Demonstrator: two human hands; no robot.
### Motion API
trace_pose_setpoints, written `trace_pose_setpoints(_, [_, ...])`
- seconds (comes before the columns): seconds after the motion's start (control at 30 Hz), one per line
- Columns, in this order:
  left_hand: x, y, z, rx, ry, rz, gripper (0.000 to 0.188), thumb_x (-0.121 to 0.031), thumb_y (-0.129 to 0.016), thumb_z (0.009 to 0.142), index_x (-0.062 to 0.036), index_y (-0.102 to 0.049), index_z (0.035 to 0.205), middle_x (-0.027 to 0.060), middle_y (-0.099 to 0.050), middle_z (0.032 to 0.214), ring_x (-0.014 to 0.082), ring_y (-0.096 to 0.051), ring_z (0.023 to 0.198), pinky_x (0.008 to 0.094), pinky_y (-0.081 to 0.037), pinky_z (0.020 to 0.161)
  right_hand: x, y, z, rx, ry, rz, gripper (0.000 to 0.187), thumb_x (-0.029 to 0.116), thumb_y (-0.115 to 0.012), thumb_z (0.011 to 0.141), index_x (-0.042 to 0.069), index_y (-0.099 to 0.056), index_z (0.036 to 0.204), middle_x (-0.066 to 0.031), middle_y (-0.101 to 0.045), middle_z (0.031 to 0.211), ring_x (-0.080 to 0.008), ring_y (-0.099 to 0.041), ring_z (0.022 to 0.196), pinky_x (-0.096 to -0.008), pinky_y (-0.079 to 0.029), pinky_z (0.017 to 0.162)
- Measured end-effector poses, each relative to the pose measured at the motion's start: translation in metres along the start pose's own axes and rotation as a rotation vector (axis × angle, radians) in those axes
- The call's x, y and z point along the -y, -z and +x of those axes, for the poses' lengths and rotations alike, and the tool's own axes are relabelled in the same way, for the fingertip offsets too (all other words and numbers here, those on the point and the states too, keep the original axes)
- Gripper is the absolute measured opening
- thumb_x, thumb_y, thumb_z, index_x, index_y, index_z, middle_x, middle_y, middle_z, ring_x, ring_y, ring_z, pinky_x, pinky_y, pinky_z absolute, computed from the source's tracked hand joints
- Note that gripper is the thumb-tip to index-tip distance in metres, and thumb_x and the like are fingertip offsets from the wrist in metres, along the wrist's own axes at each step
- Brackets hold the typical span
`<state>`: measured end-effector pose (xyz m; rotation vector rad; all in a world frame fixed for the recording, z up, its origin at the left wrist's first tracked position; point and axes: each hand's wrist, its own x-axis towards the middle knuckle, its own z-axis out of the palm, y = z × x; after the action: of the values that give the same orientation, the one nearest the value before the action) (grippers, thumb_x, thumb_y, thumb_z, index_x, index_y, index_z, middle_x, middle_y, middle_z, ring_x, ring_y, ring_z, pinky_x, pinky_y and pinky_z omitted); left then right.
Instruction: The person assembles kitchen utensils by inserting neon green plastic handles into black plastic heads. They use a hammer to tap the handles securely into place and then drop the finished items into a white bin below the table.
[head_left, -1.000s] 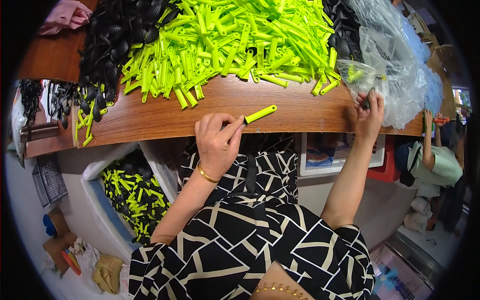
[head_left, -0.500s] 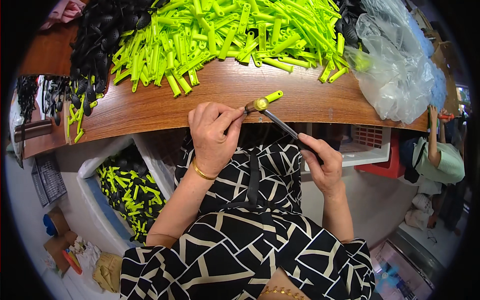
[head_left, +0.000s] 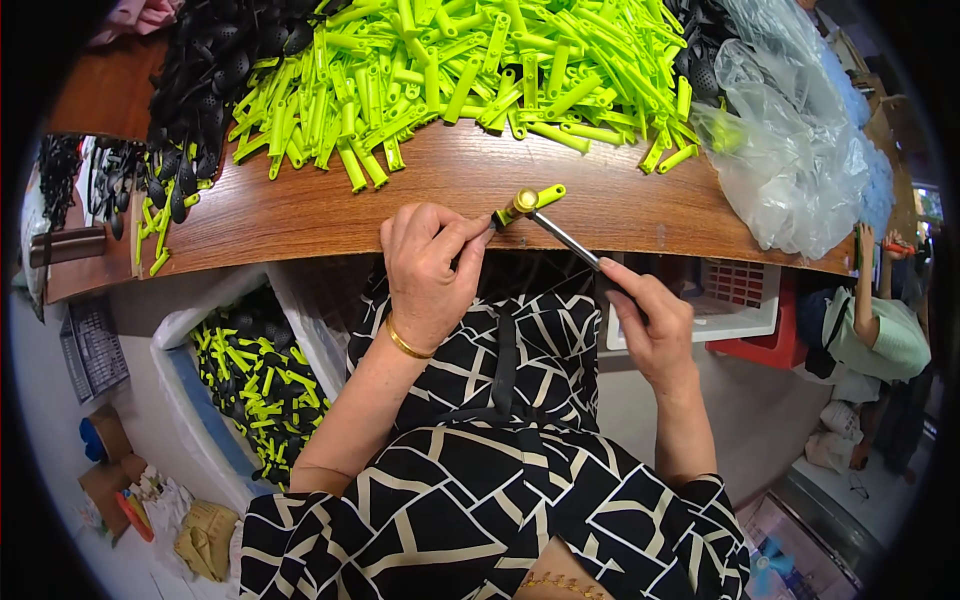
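Note:
My right hand (head_left: 655, 325) is closed round the dark grip of a hammer (head_left: 568, 238), whose steel shaft runs up and left to a brass-coloured head. That head rests on or just over a bright green plastic handle (head_left: 552, 194) at the table's near edge; contact cannot be made out. Beside it, my left hand (head_left: 428, 255) pinches a black piece (head_left: 497, 220) at the handle's near end. Its fingers hide most of this piece. A heap of similar green handles (head_left: 465, 85) lies farther back on the wooden table (head_left: 310, 215).
Black perforated utensil heads (head_left: 225, 70) are piled at the far left. Clear plastic bags (head_left: 790, 150) lie on the right. Below the table, a lined box (head_left: 170, 350) holds green and black pieces; a white crate (head_left: 735, 315) stands right. Another person (head_left: 875, 325) is at far right.
The hammer head has tipped and shifted slightly over the green handle. My right hand has moved a little to the right with the grip. My left hand keeps its pinch almost in place.

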<state>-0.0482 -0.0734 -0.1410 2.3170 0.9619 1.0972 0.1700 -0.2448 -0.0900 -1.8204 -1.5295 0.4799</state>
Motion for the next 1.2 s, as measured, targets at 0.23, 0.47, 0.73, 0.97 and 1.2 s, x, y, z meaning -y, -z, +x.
trace_pose_setpoints(0.23, [-0.001,0.000,0.001,0.000,0.001,-0.004,0.014,-0.009,-0.084,0.078,-0.0099,-0.077,0.090,0.0023,-0.063,0.084,0.0234,-0.058,0.083,0.0373,-0.039,0.076,-0.010,-0.016,0.001,-0.043,-0.043,0.108,0.038,-0.004,-0.072,0.091,0.004,-0.070,0.128,-0.0152,-0.075,0.115,-0.0252,-0.074,0.104,-0.0282,-0.055,0.088])
trace_pose_setpoints(0.47, [0.001,0.011,0.003,0.092,-0.022,0.056,0.026,-0.007,-0.076,0.086,-0.0118,-0.075,0.112,0.0039,-0.066,0.091,0.0240,-0.060,0.084,0.0369,-0.043,0.077,-0.054,0.019,0.011,-0.452,-0.388,0.601,0.041,0.017,-0.056,0.107,0.010,-0.053,0.147,-0.0027,-0.065,0.090,-0.0016,-0.046,0.062,-0.0166,-0.034,0.052])
trace_pose_setpoints(0.73, [0.004,0.040,0.010,0.279,0.525,-0.715,0.035,-0.006,-0.059,0.104,-0.0069,-0.063,0.139,0.0036,-0.066,0.100,0.0075,-0.055,0.079,0.0197,-0.045,0.076,-0.092,0.058,0.058,-0.623,-0.512,0.861,0.061,0.025,-0.055,0.109,0.007,-0.029,0.162,-0.0079,-0.067,0.110,-0.0052,-0.049,0.067,-0.0183,-0.036,0.047])
trace_pose_setpoints(0.97, [0.004,0.050,-0.004,0.314,0.869,-1.214,0.040,-0.009,-0.063,0.103,-0.0008,-0.058,0.142,0.0052,-0.067,0.103,0.0066,-0.054,0.080,0.0194,-0.045,0.075,-0.096,0.023,0.058,-0.424,-0.297,0.324,0.040,0.017,-0.058,0.108,0.005,-0.057,0.146,-0.0001,-0.066,0.085,-0.0018,-0.053,0.071,-0.0169,-0.037,0.057])
trace_pose_setpoints(1.2, [0.047,0.095,-0.072,-0.336,0.706,-0.542,0.038,-0.010,-0.059,0.105,0.0026,-0.055,0.141,0.0077,-0.069,0.107,0.0098,-0.061,0.085,0.0246,-0.050,0.081,-0.045,-0.035,0.080,-0.337,0.079,0.143,0.021,0.002,-0.066,0.098,0.003,-0.074,0.117,-0.0048,-0.069,0.085,-0.0132,-0.063,0.076,-0.0269,-0.049,0.070])
